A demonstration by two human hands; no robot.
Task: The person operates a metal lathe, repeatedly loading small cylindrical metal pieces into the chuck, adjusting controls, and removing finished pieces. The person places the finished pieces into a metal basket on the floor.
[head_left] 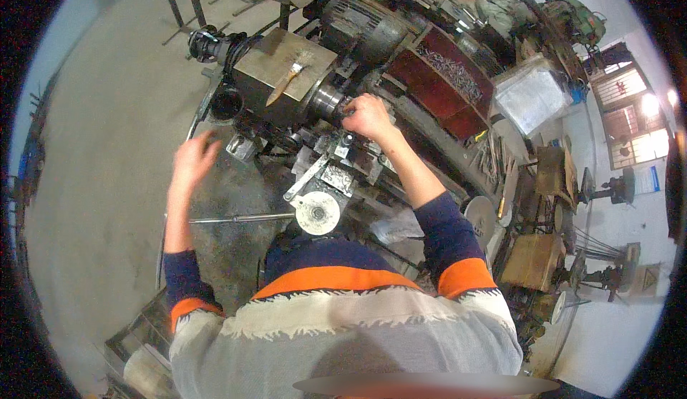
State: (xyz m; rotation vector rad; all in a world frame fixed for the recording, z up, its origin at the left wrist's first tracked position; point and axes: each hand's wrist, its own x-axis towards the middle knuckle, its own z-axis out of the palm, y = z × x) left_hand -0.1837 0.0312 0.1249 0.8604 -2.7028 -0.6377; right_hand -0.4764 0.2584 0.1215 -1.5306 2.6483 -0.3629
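R hand [367,116] is curled at the lathe's metal chuck [327,103], on the R side of the headstock [265,59]; can't tell if it grips anything. L hand [195,159], a bit blurry, hangs loose & empty L of the lathe. Brush [284,86] lies atop the headstock.

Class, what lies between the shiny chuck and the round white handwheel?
In the head view, a slanting metal lever and a speckled metal block lie between chuck and handwheel.

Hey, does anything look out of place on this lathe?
Possibly the wooden-handled paintbrush atop the headstock: it lies loose, its handle seeming to overhang the edge, close to the chuck by the right hand.
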